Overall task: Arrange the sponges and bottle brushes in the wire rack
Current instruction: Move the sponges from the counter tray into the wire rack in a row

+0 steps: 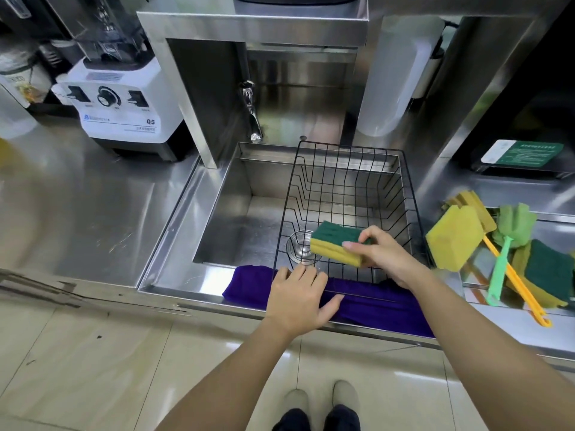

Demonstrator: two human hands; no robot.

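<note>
Fingers (361,241) of the right hand (384,253) are pinched on one end of a yellow-and-green sponge (334,242), green side up, which is held just above the near part of the wire rack (345,169); the rack itself is seated in the sink (230,213) and looks bare inside. Fingers of the left hand (298,301) are spread loosely and laid flat on the purple cloth (373,301) at the rack's near rim, gripping nothing, and appear to steady it. The step in hand is judged to be the placing of the first sponge. It is best lowered level until its yellow face is borne by the bottom wires, and set against one wall of the rack, so that room is left for the rest. The pinch should be let go only once the sponge is borne, since a soft sponge dropped askew may lodge on edge between the wires. To the right of the rack, on the tabletop (93,194), more sponges (454,237) and two bottle brushes, one green (510,231) and one orange-handled (516,284), are piled and not yet dealt with.
</note>
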